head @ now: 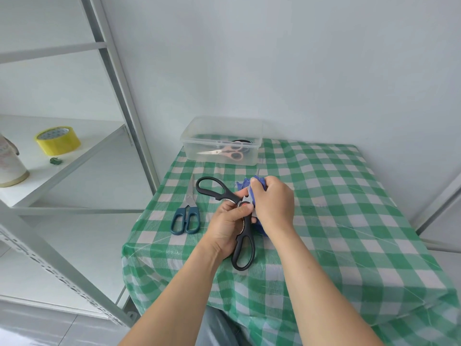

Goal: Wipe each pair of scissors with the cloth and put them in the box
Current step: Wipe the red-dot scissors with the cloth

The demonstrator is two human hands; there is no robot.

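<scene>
Gripping the black scissors at the pivot above the table, the left hand had its fingers curled round them; the right hand pinched the blue cloth over the blades. Teal scissors lay alongside, and the box behind held another pair.

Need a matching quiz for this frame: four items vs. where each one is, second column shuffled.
1 black scissors
2 teal scissors
3 peach scissors
4 yellow tape

A in the clear box
B on the shelf
C gripped by the left hand, right hand holding the blue cloth against it
D lying on the tablecloth

Pairs: 1-C, 2-D, 3-A, 4-B
</scene>
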